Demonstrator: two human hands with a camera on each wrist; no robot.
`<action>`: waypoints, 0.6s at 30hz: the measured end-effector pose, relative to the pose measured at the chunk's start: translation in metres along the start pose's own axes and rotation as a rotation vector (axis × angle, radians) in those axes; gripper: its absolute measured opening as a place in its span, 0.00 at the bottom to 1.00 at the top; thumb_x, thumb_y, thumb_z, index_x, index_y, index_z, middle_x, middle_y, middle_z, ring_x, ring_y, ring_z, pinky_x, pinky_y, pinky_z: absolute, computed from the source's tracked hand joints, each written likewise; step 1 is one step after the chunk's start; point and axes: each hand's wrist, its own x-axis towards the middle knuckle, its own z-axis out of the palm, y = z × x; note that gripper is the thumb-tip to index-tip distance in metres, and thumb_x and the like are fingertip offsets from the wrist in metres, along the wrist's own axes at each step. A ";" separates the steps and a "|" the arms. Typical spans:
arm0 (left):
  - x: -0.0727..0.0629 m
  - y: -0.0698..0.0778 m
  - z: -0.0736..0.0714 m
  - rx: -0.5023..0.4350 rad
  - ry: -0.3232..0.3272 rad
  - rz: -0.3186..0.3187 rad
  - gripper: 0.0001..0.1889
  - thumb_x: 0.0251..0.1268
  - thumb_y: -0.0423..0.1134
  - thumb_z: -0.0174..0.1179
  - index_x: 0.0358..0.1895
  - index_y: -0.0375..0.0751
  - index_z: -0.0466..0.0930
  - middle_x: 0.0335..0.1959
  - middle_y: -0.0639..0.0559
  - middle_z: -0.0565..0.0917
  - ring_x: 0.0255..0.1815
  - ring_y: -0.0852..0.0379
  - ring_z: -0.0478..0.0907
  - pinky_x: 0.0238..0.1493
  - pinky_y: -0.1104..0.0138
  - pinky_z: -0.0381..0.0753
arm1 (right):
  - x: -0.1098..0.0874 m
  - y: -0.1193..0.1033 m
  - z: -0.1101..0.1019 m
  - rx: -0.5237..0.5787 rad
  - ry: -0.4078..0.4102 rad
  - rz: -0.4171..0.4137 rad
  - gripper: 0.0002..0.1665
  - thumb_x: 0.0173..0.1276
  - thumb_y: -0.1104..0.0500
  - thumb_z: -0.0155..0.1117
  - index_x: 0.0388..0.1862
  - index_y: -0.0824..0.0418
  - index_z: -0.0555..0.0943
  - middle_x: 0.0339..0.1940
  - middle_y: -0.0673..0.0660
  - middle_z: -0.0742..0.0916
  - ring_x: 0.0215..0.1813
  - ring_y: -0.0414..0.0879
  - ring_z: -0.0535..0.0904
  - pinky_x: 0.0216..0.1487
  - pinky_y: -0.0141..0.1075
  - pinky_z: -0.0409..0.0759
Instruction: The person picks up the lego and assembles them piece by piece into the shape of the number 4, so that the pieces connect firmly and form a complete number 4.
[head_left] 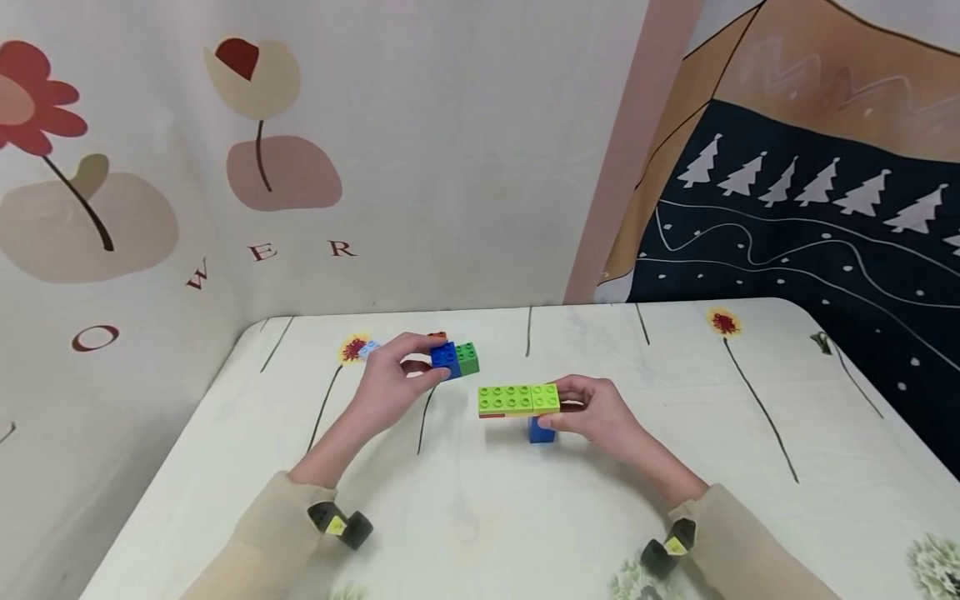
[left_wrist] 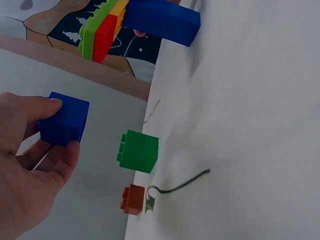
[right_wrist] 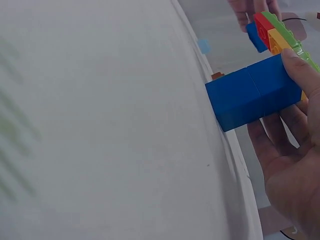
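Observation:
In the head view my left hand (head_left: 390, 385) pinches a blue toy building brick (head_left: 444, 357) between thumb and fingers, above the table. Behind it, a green brick (head_left: 468, 358) and an orange-red brick (left_wrist: 133, 199) stand on the table, apart from the held one in the left wrist view. My right hand (head_left: 602, 414) grips a built brick piece by its column of two blue bricks (right_wrist: 255, 93). On that column, a yellow brick (right_wrist: 278, 42) and a red brick (left_wrist: 103, 39) lie beneath a lime-green top layer (head_left: 510, 400).
A light blue brick (head_left: 368, 349) lies on the table behind my left hand. The white tablecloth (head_left: 465, 517) has printed flowers and stems. Behind it hangs a printed backdrop (head_left: 465, 167).

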 end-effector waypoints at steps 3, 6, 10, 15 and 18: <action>-0.001 0.010 0.002 -0.030 -0.010 0.016 0.23 0.64 0.26 0.69 0.63 0.35 0.81 0.60 0.44 0.80 0.58 0.44 0.79 0.53 0.65 0.84 | 0.001 0.001 0.000 -0.001 -0.001 0.000 0.24 0.60 0.67 0.78 0.55 0.72 0.83 0.49 0.63 0.89 0.50 0.53 0.88 0.46 0.37 0.87; -0.002 0.015 0.002 -0.040 -0.011 0.034 0.23 0.64 0.26 0.69 0.62 0.37 0.82 0.59 0.45 0.80 0.58 0.46 0.78 0.55 0.61 0.84 | 0.001 0.002 0.000 -0.004 -0.008 -0.010 0.24 0.60 0.67 0.78 0.55 0.72 0.83 0.49 0.63 0.89 0.49 0.52 0.88 0.46 0.37 0.87; -0.004 0.022 0.004 -0.065 -0.020 0.051 0.22 0.64 0.26 0.69 0.62 0.37 0.82 0.58 0.45 0.80 0.57 0.46 0.78 0.56 0.57 0.83 | 0.001 0.002 0.001 -0.008 -0.006 -0.007 0.24 0.60 0.67 0.78 0.54 0.72 0.83 0.49 0.63 0.89 0.49 0.52 0.88 0.46 0.37 0.87; -0.008 0.033 0.010 -0.130 -0.056 0.094 0.22 0.63 0.24 0.69 0.61 0.35 0.82 0.57 0.44 0.81 0.55 0.44 0.80 0.54 0.63 0.84 | 0.000 0.000 0.000 -0.015 0.009 0.005 0.23 0.60 0.67 0.78 0.54 0.71 0.83 0.49 0.62 0.89 0.49 0.51 0.87 0.45 0.36 0.87; -0.011 0.040 0.014 -0.161 -0.081 0.134 0.22 0.61 0.24 0.70 0.60 0.35 0.83 0.56 0.44 0.81 0.53 0.45 0.82 0.53 0.66 0.84 | 0.001 0.000 0.000 -0.014 0.003 -0.005 0.23 0.60 0.67 0.78 0.54 0.72 0.83 0.49 0.62 0.89 0.48 0.51 0.88 0.45 0.37 0.87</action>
